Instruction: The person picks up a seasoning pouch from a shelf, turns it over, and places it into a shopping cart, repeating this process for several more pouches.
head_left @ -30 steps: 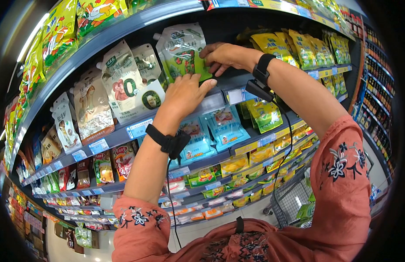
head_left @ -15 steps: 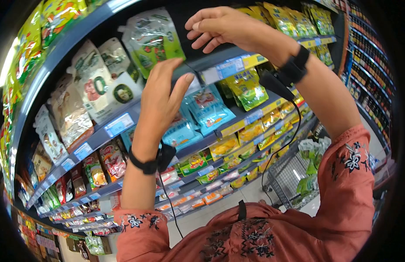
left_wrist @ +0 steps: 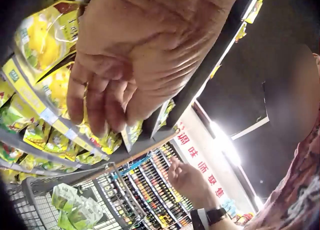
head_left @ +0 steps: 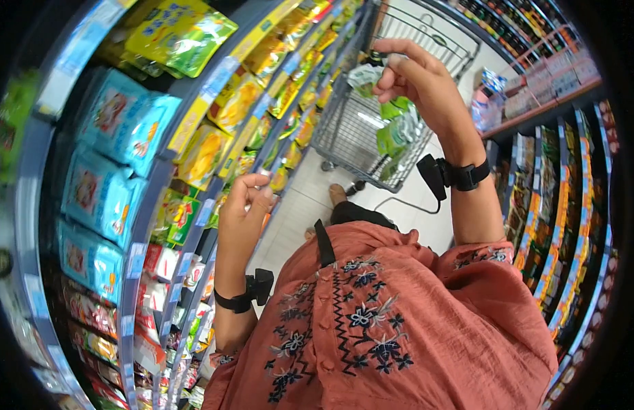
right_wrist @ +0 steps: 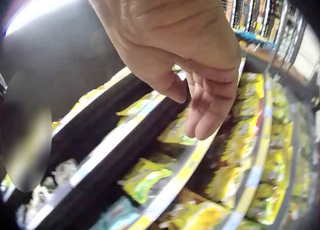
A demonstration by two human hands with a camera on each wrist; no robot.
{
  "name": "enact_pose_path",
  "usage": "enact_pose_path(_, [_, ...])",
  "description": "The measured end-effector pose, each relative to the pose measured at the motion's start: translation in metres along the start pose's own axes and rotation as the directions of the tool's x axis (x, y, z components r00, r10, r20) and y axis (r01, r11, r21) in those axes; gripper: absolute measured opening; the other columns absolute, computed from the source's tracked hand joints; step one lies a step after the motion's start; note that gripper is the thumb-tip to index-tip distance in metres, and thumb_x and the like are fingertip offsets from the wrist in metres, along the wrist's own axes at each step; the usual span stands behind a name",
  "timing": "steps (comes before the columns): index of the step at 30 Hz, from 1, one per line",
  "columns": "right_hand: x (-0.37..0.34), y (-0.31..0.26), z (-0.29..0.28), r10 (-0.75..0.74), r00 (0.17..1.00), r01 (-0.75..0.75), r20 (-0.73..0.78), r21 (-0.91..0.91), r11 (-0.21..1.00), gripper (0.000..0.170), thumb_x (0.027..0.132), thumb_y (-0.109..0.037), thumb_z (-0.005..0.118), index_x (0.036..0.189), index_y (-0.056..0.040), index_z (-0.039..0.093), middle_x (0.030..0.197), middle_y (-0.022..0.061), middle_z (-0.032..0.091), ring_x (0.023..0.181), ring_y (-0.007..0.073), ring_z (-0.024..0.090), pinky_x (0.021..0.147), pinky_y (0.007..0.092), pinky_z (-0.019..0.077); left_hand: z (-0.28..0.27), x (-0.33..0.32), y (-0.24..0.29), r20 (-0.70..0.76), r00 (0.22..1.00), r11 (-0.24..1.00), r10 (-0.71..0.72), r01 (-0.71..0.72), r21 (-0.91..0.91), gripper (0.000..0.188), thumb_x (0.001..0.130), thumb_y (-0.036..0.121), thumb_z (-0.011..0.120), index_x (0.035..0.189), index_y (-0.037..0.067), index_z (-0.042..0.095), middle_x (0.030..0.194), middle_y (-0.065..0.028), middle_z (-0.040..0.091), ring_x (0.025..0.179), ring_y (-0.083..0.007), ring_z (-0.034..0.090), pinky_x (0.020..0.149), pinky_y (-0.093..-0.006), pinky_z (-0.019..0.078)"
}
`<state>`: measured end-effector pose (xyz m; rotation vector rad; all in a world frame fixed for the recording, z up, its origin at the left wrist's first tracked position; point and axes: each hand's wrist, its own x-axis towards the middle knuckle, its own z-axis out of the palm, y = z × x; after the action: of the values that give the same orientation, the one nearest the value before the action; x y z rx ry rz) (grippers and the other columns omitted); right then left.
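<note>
In the head view my left hand (head_left: 243, 217) hangs in front of the lower shelves, fingers loosely bent and holding nothing. My right hand (head_left: 423, 82) is raised over the shopping cart (head_left: 354, 130), also holding nothing, its fingers relaxed. Green and white bags (head_left: 397, 133) lie in the cart below it. The left wrist view shows the left hand (left_wrist: 145, 54) with loosely curled, bare fingers near yellow bags (left_wrist: 47, 37). In the right wrist view the right hand (right_wrist: 185, 59) hangs before the shelves with nothing between thumb and fingers.
Light blue bags (head_left: 102, 195) and a yellow-green bag (head_left: 184, 37) fill the shelf at left. Another shelf unit (head_left: 559, 225) stands at right. The cart touches neither hand in the head view; a cable (head_left: 405, 199) hangs from the right wrist.
Both hands have moved away from the upright green and white pouch on the shelf. The view has turned right and down, bringing the cart near the middle. The pouch has left the clear view.
</note>
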<state>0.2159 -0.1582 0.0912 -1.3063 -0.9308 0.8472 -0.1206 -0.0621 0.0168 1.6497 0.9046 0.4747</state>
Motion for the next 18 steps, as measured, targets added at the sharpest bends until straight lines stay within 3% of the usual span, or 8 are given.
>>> enact_pose_path(1, [-0.003,0.020,-0.022,0.055,0.995,-0.059,-0.083,-0.049,0.997,0.035,0.101,-0.016,0.050,0.132,0.0005,0.054,0.095,0.0082,0.068,0.085,0.0175,0.070,0.076,0.0313,0.0576,0.006,0.005,-0.013,0.075,0.997,0.999,0.002,-0.004,0.037,0.033,0.099,0.019,0.063,0.126,0.001,0.058,0.093,-0.0023,0.063,0.090,-0.0104,0.060,0.082,-0.0256,0.0472])
enact_pose_path(4, [-0.015,0.083,-0.086,0.238,0.927,-0.291,-0.289,-0.158,0.943,0.043,0.098,-0.019,0.056,0.136,-0.0001,0.048,0.115,0.0128,0.063,0.094,0.0220,0.069,0.076,0.0345,0.0581,0.016,0.016,-0.032,0.229,0.970,0.992,-0.077,0.051,0.114,0.037,0.099,0.020,0.062,0.130,0.000,0.056,0.105,-0.0060,0.065,0.097,-0.0124,0.061,0.088,-0.0270,0.0474])
enact_pose_path(8, [-0.019,0.172,-0.165,0.410,0.784,-0.468,-0.466,-0.009,0.884,0.038,0.095,-0.015,0.059,0.128,0.0029,0.050,0.109,0.0148,0.063,0.090,0.0268,0.070,0.070,0.0357,0.0600,0.021,0.033,-0.038,0.288,0.944,0.984,-0.159,0.129,0.122,0.040,0.100,0.021,0.061,0.132,-0.001,0.055,0.113,-0.0089,0.066,0.105,-0.0143,0.061,0.092,-0.0274,0.0476])
enact_pose_path(10, [-0.016,0.212,-0.190,0.523,0.689,-0.507,-0.502,0.182,0.842,0.032,0.094,-0.011,0.058,0.123,0.0013,0.051,0.110,0.0153,0.060,0.089,0.0296,0.070,0.068,0.0401,0.0619,0.025,0.041,-0.033,0.252,0.947,0.976,-0.200,0.170,0.137,0.039,0.100,0.021,0.061,0.132,0.000,0.055,0.113,-0.0104,0.067,0.105,-0.0151,0.062,0.092,-0.0277,0.0478])
enact_pose_path(12, [-0.008,0.255,-0.210,0.615,0.602,-0.614,-0.509,0.196,0.764,0.038,0.098,-0.013,0.052,0.132,0.0019,0.048,0.121,0.0170,0.058,0.094,0.0336,0.070,0.072,0.0438,0.0627,0.031,0.053,-0.028,0.212,0.950,0.971,-0.231,0.211,0.112,0.037,0.100,0.021,0.063,0.130,0.001,0.057,0.113,-0.0118,0.067,0.103,-0.0165,0.063,0.091,-0.0293,0.0485])
enact_pose_path(15, [0.004,0.305,-0.230,0.679,0.560,-0.686,-0.476,0.194,0.702,0.046,0.095,-0.007,0.049,0.139,0.0044,0.042,0.124,0.0207,0.055,0.092,0.0368,0.071,0.067,0.0423,0.0635,0.042,0.072,-0.018,0.183,0.936,0.951,-0.301,0.279,0.134,0.038,0.100,0.023,0.062,0.131,0.000,0.057,0.110,-0.0094,0.066,0.102,-0.0151,0.061,0.092,-0.0283,0.0475])
enact_pose_path(16, [0.007,0.329,-0.237,0.661,0.540,-0.696,-0.520,0.165,0.699,0.040,0.094,-0.009,0.054,0.131,0.0039,0.046,0.108,0.0187,0.061,0.084,0.0359,0.072,0.062,0.0448,0.0625,0.046,0.077,-0.017,0.176,0.932,0.945,-0.317,0.294,0.144,0.039,0.100,0.023,0.062,0.131,0.000,0.057,0.109,-0.0090,0.066,0.102,-0.0150,0.061,0.092,-0.0282,0.0474])
enact_pose_path(18, [0.018,0.368,-0.251,0.701,0.487,-0.751,-0.521,0.160,0.640,0.041,0.093,-0.009,0.055,0.131,0.0037,0.046,0.104,0.0192,0.063,0.082,0.0363,0.072,0.061,0.0463,0.0619,0.054,0.093,-0.012,0.190,0.917,0.931,-0.350,0.318,0.181,0.041,0.101,0.025,0.060,0.132,-0.001,0.055,0.111,-0.0091,0.066,0.103,-0.0158,0.061,0.094,-0.0289,0.0464])
